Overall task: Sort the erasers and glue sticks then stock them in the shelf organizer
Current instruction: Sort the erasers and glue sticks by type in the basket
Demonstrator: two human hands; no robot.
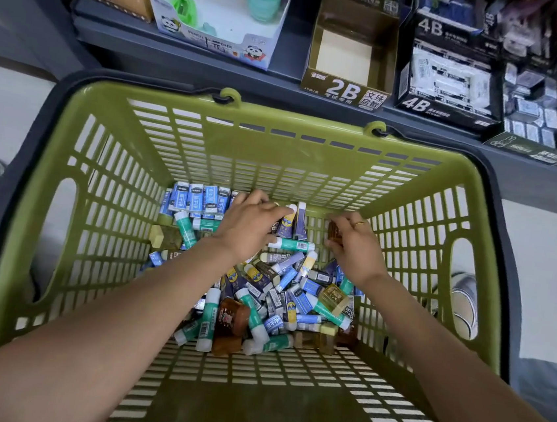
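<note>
Sorting inside a green basket (70,154), the left hand (251,223) pinches purple-sleeved erasers (291,224) upright at the far wall; the right hand (353,241) curls on a brown eraser (334,232); keeping rows tight beside the blue erasers (199,197) should help

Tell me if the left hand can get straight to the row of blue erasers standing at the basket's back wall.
Probably yes. The left hand is just right of the row of blue erasers, with nothing lying over them, though its fingers already rest on purple packs.
</note>
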